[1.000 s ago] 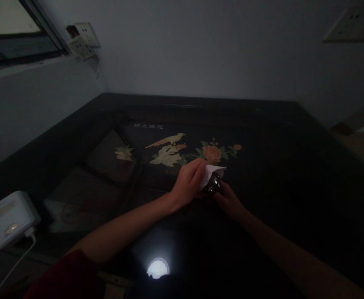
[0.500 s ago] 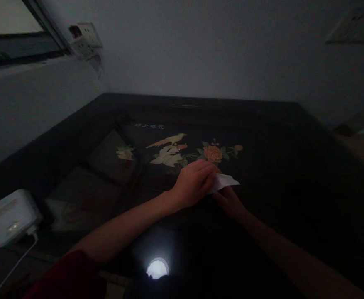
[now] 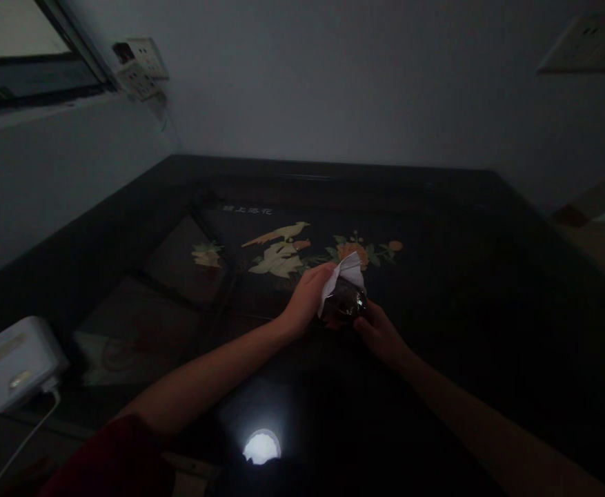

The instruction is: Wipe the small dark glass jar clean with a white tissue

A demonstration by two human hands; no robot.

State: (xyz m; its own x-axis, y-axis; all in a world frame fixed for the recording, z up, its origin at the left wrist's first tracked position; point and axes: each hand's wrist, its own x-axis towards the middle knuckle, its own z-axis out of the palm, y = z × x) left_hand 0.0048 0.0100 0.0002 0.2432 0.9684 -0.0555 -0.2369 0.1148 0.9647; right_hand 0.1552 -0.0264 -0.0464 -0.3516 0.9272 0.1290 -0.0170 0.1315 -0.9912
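Observation:
My left hand [image 3: 310, 295] is closed on a white tissue [image 3: 352, 266], which stands up behind and around a dark, glossy, rounded object [image 3: 344, 299]. From the other side, my right hand [image 3: 379, 330] grips that object at its right edge, thumb toward me. Bright glints show on its surface, but its exact kind is too dark to make out. Both hands meet above the black tabletop [image 3: 437, 386], just in front of the inlaid flower picture [image 3: 354, 251]. Some left-hand fingers are hidden behind the tissue and the object.
A white box-shaped device [image 3: 20, 362] with a white cable [image 3: 27, 435] lies at the left. The inlaid bird [image 3: 281, 235] is beyond my hands. Wall sockets [image 3: 139, 65] sit by the window at back left. A round light reflection gleams near the front.
My left hand has shifted slightly left and turned, so the tissue has swung upright. The dark glossy object, covered before, now shows between my hands.

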